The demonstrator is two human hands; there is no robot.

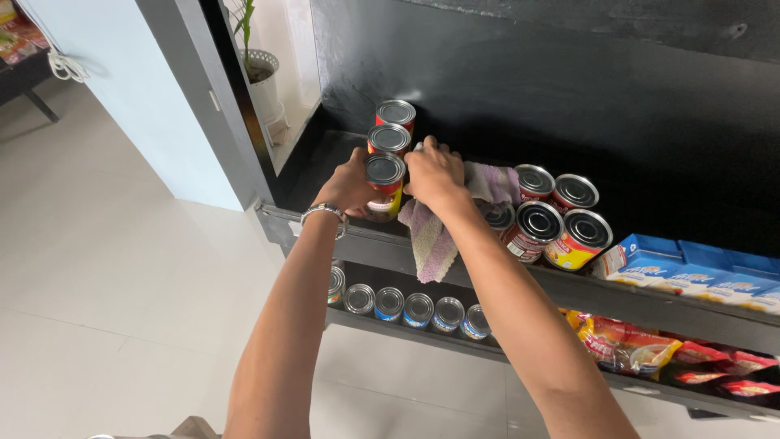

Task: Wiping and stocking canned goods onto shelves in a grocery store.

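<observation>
A dark shelf unit (569, 289) stands on a pale tiled floor (106, 268), with a light blue wall (122, 89) and a grey door frame (195, 97) to its left. Beyond the frame a white pot with a green plant (260, 65) sits in a bright opening. The upper shelf has a black back panel (528, 73) and a grey front rail.

On that upper shelf, a row of three red cans runs back from the front edge. The left hand (348, 189) is wrapped around the front can (384, 183), gripping its side; a metal watch (323, 213) sits on that wrist. The right hand (435, 172) is closed on a purple and white cloth (431, 236), pressing it just beside the same can, and the cloth's end hangs over the rail. Behind the front can stand the middle can (388, 138) and the rear can (396, 112).

Right of the cloth lies a cluster of tilted cans (556, 219), red and yellow, lids facing out. Further right are blue cartons (699, 272).

The lower shelf holds a line of small blue cans (418, 309) and red snack packets (642, 345).
</observation>
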